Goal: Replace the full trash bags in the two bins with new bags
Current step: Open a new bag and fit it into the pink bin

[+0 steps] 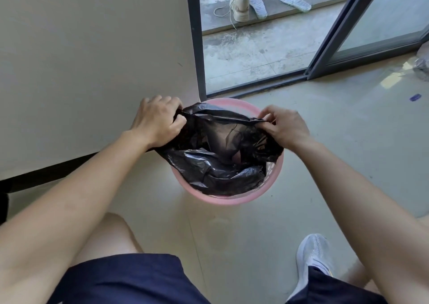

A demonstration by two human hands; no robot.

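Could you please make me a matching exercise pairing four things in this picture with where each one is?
1. black plastic trash bag
2. round pink plastic bin
3. beige lace-up shoe
4. light grey sneaker

A. out on the concrete past the door frame
B. on the floor by the wall
C. on the person's foot
D. gripped by the left hand and right hand

Pairs: 1-D, 2-B, 3-A, 4-C

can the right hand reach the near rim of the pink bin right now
Probably yes, once it lets go: the right hand pinches the black bag, while the pink bin has its near rim bare.
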